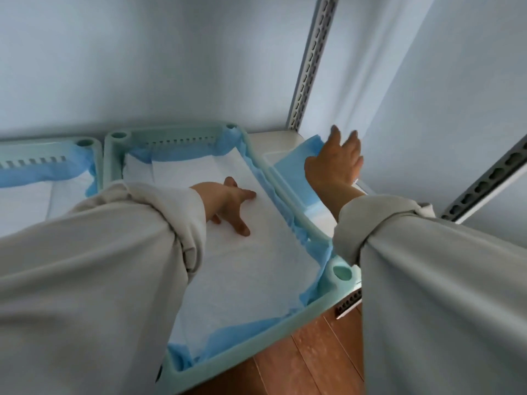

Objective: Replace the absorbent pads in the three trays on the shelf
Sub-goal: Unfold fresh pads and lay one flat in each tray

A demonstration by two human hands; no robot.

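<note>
Pale blue-white walls close in a white shelf (281, 143) framed by slotted metal uprights (312, 61), with brown wooden floor (310, 357) showing below its front edge. On the shelf stands a mint-green tray (288, 192) lined with a white absorbent pad (251, 269) whose blue border rides up the tray's walls. The left hand (232, 205) lies flat on this pad near the tray's middle, fingers spread and straight, gripping nothing. Toward the shelf's right edge, just beside the tray, sits a folded blue pad (296, 173); the right hand (338, 161) is over its far end with fingers extended and loose, and whether it touches the pad I cannot tell. A second green tray (85, 145), also lined, sits at the left edge of the shelf. Both arms wear light grey sleeves (99, 266).
</note>
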